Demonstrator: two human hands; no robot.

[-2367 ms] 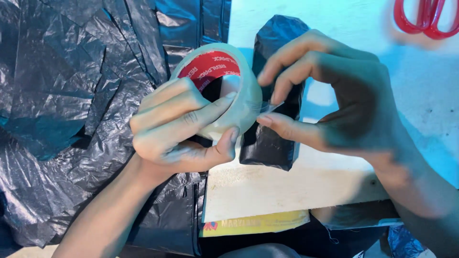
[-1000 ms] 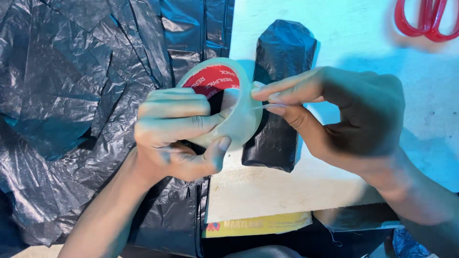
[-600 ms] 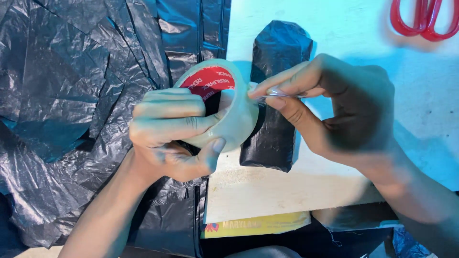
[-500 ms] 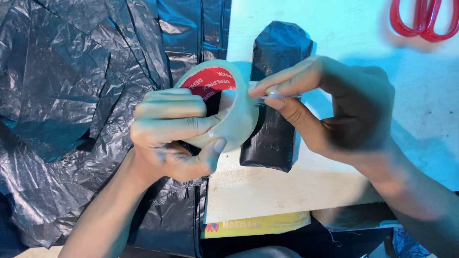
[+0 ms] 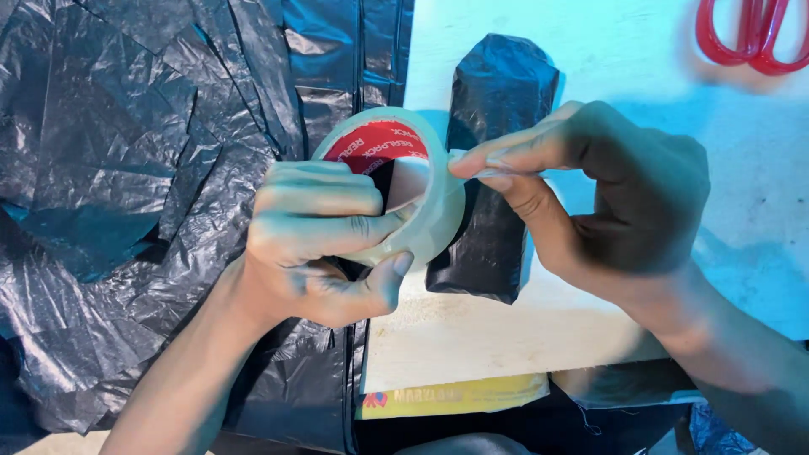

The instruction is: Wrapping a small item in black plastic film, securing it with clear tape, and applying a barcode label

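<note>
Left hand wrapped around clear tape roll, fingers through its red core. Right hand pinching the tape's loose end at the rim. Underneath, black-wrapped parcel on desk, red scissors far corner.

A packing bench: bare wooden board, heaped black plastic sheeting, red-handled scissors.

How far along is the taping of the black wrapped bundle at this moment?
Done: the black bundle lies fully wrapped in plastic on the wooden board. In hand: the left hand grips the tape roll while the right hand pinches at its free end. Left: no tape shows on the bundle; the red scissors lie untouched.
</note>
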